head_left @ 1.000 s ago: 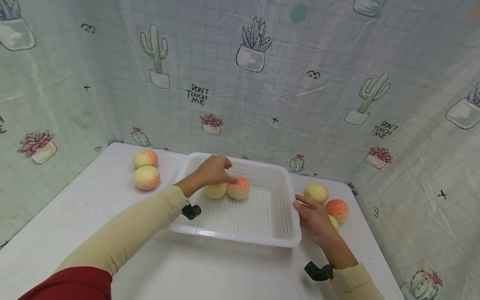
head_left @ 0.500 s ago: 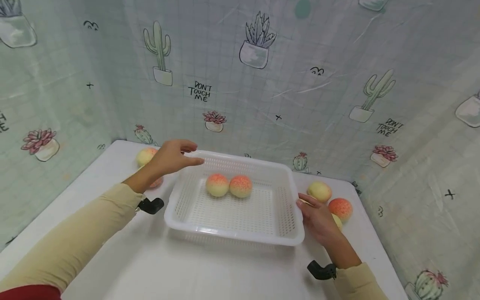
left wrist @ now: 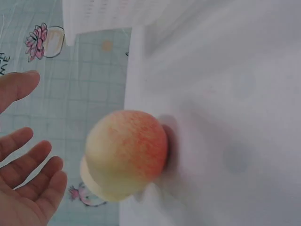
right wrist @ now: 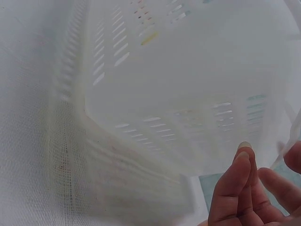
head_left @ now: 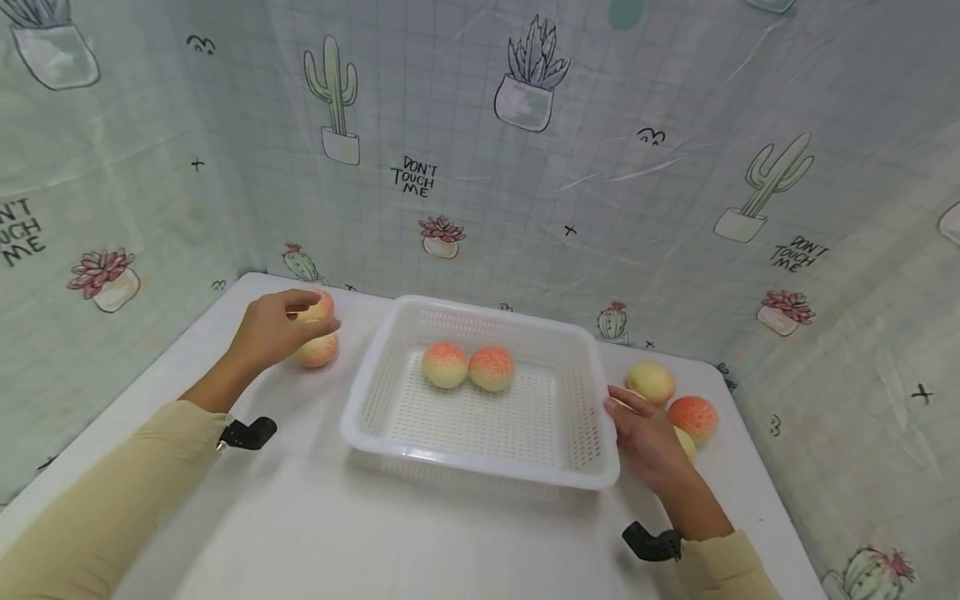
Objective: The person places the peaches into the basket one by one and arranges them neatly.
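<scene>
Our spread left hand [head_left: 272, 330] has swung from the basket [head_left: 480, 467], inner peaches [head_left: 446, 365] inside, to the outer peaches [head_left: 318, 353] at ten o'clock, seemingly our concern now; whether our right hand [head_left: 651, 435], at three o'clock, pinches the basket, we cannot tell

“DON'T TOUCH ME” is printed on the curtain [head_left: 480, 187], plainly read left of centre and again at right; at the left edge it is clipped to “N'T UCH ME”. Small crosses [head_left: 571, 230] are scattered there too.
</scene>
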Demonstrator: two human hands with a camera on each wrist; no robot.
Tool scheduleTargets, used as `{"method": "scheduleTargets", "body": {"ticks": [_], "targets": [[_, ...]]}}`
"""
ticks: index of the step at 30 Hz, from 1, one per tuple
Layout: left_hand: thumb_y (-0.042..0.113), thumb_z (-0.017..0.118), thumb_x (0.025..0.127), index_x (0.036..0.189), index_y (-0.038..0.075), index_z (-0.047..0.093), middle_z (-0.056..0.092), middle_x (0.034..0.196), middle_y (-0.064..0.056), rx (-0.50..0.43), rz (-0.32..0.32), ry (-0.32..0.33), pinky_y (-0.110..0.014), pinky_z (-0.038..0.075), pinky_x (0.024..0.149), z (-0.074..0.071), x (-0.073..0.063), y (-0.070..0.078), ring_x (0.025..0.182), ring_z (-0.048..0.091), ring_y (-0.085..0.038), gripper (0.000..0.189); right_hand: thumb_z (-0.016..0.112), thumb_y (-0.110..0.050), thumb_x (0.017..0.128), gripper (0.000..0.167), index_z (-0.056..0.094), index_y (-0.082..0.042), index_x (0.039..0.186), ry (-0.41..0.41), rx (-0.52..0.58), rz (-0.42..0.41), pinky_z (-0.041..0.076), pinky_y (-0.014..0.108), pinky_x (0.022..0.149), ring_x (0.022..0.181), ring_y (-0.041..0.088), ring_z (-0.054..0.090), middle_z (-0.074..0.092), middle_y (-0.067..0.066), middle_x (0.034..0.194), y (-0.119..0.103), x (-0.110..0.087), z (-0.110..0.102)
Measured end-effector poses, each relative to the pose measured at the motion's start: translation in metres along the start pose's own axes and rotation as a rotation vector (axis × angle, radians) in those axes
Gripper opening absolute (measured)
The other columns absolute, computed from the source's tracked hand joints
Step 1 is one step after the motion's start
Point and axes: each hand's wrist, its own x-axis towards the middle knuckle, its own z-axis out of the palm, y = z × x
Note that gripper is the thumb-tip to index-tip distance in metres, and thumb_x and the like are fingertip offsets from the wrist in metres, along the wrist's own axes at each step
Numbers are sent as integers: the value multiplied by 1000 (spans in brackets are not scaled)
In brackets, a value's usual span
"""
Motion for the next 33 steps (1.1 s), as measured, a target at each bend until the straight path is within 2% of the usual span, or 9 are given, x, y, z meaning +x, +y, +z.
{"method": "scheduleTargets", "body": {"ticks": [3, 5, 11, 15, 21, 27, 33], "targets": [[51, 75, 93, 149, 0, 52, 51, 154, -25, -25, -17, 49, -63, 48, 108, 7, -3, -20, 140, 48, -48, 79, 61, -37, 105, 62, 40, -19, 161, -8, 10, -6, 57, 22, 97, 110, 4, 69, 70, -18, 125, -1, 0, -2], [52, 75, 93, 151, -2, 47, 49, 154, -29, -24, -30, 52, -63, 48, 107, 14, -3, -30, 140, 46, -49, 84, 61, -36, 105, 62, 39, -18, 161, -4, 14, -4, 57, 22, 95, 108, 3, 69, 71, -20, 120, -2, 0, -4], [43, 78, 92, 153, -6, 40, 49, 151, -32, -52, -36, 46, -60, 48, 104, 33, 4, -51, 135, 48, -47, 87, 64, -39, 103, 63, 41, -24, 160, 8, 17, 22, 56, 22, 100, 114, 4, 68, 68, -20, 129, -5, -1, -7], [36, 80, 91, 152, -6, 42, 53, 147, -32, -61, -25, 67, -58, 48, 101, 41, 7, -58, 130, 53, -46, 83, 64, -38, 103, 64, 40, -22, 161, -6, 22, 18, 56, 21, 100, 114, 3, 68, 68, -20, 129, -5, -1, -8], [42, 81, 89, 147, -6, 47, 59, 140, -32, -37, -48, 91, -57, 48, 98, 50, 9, -66, 120, 58, -43, 82, 65, -40, 102, 64, 42, -25, 160, -9, 20, 17, 56, 23, 100, 115, 3, 69, 68, -20, 132, -5, 1, -6], [40, 82, 87, 138, -8, 54, 64, 131, -32, -1, -66, 126, -55, 51, 92, 49, 8, -69, 113, 62, -42, 76, 67, -38, 102, 64, 43, -24, 159, -20, 31, 18, 57, 23, 100, 114, 4, 69, 69, -20, 130, -5, 5, -3], [39, 83, 86, 139, -9, 56, 66, 129, -34, 31, -53, 126, -53, 50, 89, 46, 8, -70, 110, 63, -42, 77, 67, -37, 102, 63, 44, -23, 159, -15, 49, 21, 58, 24, 99, 112, 3, 70, 70, -20, 127, -3, 5, 0]]}}
